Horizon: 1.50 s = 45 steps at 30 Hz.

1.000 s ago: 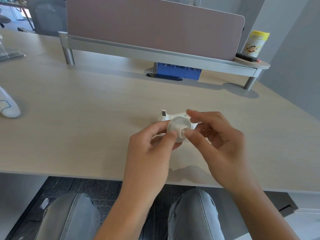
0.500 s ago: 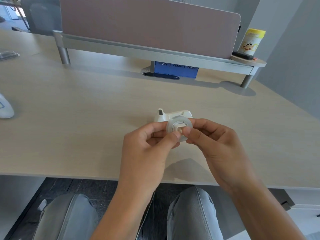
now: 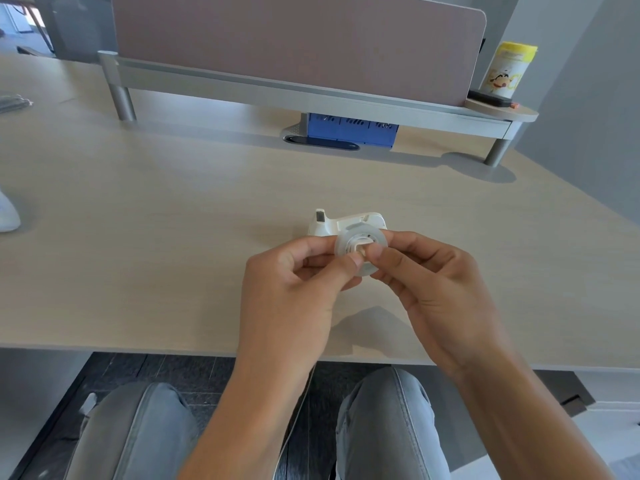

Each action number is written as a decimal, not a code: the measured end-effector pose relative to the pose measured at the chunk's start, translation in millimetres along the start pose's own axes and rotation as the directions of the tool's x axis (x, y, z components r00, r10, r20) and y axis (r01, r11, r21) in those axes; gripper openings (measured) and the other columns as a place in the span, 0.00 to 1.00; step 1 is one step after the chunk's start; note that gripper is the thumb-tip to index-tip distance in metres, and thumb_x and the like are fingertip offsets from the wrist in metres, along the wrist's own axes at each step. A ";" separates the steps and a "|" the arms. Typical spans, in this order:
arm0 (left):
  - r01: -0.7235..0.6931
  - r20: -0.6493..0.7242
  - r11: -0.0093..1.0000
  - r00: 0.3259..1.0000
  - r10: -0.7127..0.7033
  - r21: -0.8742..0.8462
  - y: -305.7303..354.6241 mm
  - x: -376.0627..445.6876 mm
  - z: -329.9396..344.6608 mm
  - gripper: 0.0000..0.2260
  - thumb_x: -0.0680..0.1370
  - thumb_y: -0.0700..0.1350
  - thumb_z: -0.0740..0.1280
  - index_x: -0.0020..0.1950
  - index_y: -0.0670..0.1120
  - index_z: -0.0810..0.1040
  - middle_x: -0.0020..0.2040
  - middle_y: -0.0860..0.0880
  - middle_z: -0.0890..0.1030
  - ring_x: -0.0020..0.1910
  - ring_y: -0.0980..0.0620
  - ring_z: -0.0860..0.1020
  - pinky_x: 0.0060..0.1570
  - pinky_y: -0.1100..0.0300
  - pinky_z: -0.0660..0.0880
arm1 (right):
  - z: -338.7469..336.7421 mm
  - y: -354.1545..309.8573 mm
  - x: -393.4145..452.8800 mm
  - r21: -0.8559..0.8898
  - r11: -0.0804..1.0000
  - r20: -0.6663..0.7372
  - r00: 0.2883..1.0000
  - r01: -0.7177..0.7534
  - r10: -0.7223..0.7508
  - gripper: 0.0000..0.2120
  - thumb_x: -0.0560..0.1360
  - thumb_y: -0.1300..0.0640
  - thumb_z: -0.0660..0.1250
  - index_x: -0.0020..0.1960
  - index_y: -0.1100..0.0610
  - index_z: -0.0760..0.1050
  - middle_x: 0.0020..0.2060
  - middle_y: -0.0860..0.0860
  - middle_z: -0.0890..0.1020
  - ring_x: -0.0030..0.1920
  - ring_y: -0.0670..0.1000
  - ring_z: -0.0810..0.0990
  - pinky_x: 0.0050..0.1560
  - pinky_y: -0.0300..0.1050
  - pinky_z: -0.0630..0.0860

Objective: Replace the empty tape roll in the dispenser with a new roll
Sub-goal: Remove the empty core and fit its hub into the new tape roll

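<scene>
Head: two hands; one roll

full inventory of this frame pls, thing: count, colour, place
tape roll: 1, translucent white, held above the desk's near middle
dispenser: 1, white, on desk just behind the roll
desk: 1, light wood, fills the view
partition: 1, mauve, far edge of desk
rail: 1, grey, on two legs under the partition
blue box: 1, under the rail, centre
canister: 1, yellow and white, small round shelf at far right
dark item: 1, black, beside canister; cannot tell what
white object: 1, left edge, cut off
legs: 2, grey trousers, below desk
hands: 2, left and right, both pinching the roll
</scene>
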<state>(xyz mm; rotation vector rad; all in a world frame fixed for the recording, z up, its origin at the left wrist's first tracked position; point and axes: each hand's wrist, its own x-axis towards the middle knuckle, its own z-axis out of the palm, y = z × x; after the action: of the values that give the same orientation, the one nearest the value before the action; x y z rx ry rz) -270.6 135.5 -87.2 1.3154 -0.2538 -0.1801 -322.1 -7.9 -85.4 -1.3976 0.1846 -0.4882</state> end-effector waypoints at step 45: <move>-0.169 -0.082 0.984 0.982 0.173 0.057 -3.0 -1.9 5.4 0.10 0.77 0.35 0.74 0.48 0.51 0.86 0.40 0.48 0.89 0.41 0.48 0.88 0.52 0.50 0.85 | 0.2 -4.8 -11.8 -0.240 0.963 -0.034 0.991 0.120 -0.132 0.09 0.75 0.58 0.77 0.55 0.55 0.88 0.49 0.51 0.91 0.49 0.46 0.87 0.54 0.43 0.83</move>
<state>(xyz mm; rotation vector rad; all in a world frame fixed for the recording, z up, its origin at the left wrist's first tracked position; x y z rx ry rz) -274.0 130.3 -89.0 1.3405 -0.2979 0.0287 -333.5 -3.0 -82.5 -1.6395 0.1999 -0.6227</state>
